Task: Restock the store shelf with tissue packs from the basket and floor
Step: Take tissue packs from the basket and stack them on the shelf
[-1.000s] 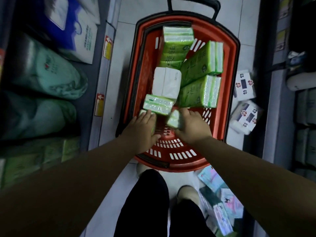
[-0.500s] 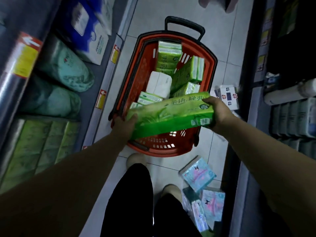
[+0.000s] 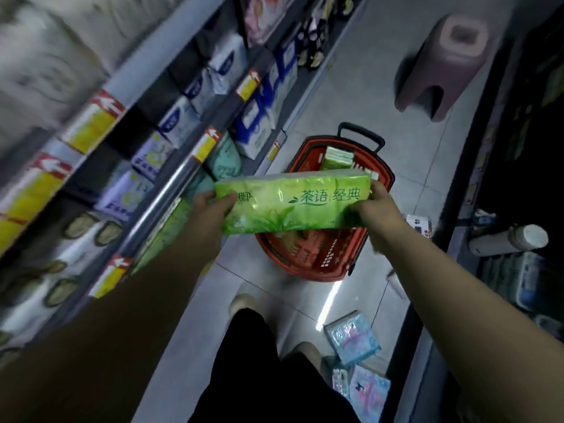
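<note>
The long green tissue pack (image 3: 293, 206) has 茶语.经典 printed in dark green beside a small leaf mark, over a pale leaf pattern. The characters near its left end are partly covered and too blurred to read. The left hand (image 3: 210, 213) grips the pack's left end, with the thumb curled over the front face. The right hand (image 3: 377, 209) grips the right end, fingers wrapped round it. Between the two hands the pack is held level in the air, above the red basket (image 3: 308, 270) and clear of its rim. Beyond the grip, more green packs (image 3: 337, 158) lie in the basket. Left of the left hand runs the shelf (image 3: 158, 206), its edge carrying yellow tags (image 3: 94, 123) with a white arrow on red; their print is unreadable. Below the right forearm, blue packs (image 3: 352, 337) lie on the floor.
</note>
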